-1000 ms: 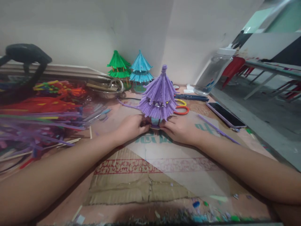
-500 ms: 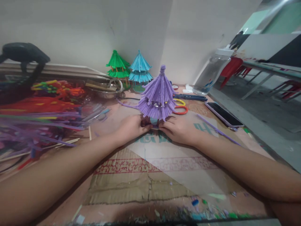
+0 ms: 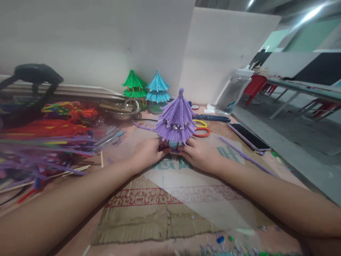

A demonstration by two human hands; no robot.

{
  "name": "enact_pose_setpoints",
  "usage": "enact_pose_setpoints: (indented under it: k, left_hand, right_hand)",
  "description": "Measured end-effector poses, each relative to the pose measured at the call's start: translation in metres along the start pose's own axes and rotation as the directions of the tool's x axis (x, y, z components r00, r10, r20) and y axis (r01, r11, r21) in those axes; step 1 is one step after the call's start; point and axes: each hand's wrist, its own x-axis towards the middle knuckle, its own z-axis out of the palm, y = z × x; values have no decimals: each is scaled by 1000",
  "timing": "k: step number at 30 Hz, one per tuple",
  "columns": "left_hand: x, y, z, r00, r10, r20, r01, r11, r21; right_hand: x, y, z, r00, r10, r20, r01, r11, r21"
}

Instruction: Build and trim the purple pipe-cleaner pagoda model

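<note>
- The purple tiered model (image 3: 176, 119) stood at the centre of the frame, its long axis nearly upright, its knobbed tip pointing to the top and lying slightly right of its base.
- Its two fringed roofs flared downward, the lower one overhanging the fingers.
- The left hand (image 3: 149, 153) held the base from the left, its grip narrow, the thumb along the near edge; its other fingertips were partly hidden.
- The right hand (image 3: 201, 153) pinched the base from the right, also narrow, its far fingers partly behind the lower roof.
- Below them, between the forearms, a broad stretch of cardboard (image 3: 133, 220) and translucent sheet (image 3: 207, 195) gave room toward the bottom edge, where scraps lay.
- Right of the model, close by, were the scissors' (image 3: 208, 132) yellow and red handles; a purple strip (image 3: 246, 156) slanted beyond the right hand.
- A phone (image 3: 249, 136) and a bottle (image 3: 234, 94) lined the table's right edge.
- A green model (image 3: 134, 85) and a blue model (image 3: 158, 92) stood upright behind, upper centre, near the wall (image 3: 106, 42).
- A heap of coloured strips (image 3: 45, 145) crowded the left side.
</note>
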Motion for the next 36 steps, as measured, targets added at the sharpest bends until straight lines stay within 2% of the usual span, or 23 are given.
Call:
enact_pose_setpoints:
  k: [4,9,15,21,27,32,36]
  left_hand:
    - [0,3,0,999,-33,8,33,998,50]
    - [-1,8,0,997,-72,23,68,987,146]
    - [-1,9,0,997,-76,13,72,981,178]
    - [0,9,0,994,-106,29,99,977,188]
    - [0,7,-2,998,-35,53,28,990,142]
    - [-1,4,-2,998,35,56,-42,991,128]
    - [-1,3,0,999,32,44,-38,989,144]
  right_hand:
    - [-1,-3,7,998,65,15,-65,998,7]
    - [1,0,9,970,205,131,-206,978,-6]
    - [1,3,8,952,258,164,-269,962,50]
    - [-2,5,6,974,172,149,-190,974,122]
    - [-3,11,0,989,63,133,-93,967,235]
    - [-4,13,-1,989,56,136,-89,963,255]
    - [-4,10,-1,991,59,122,-88,964,250]
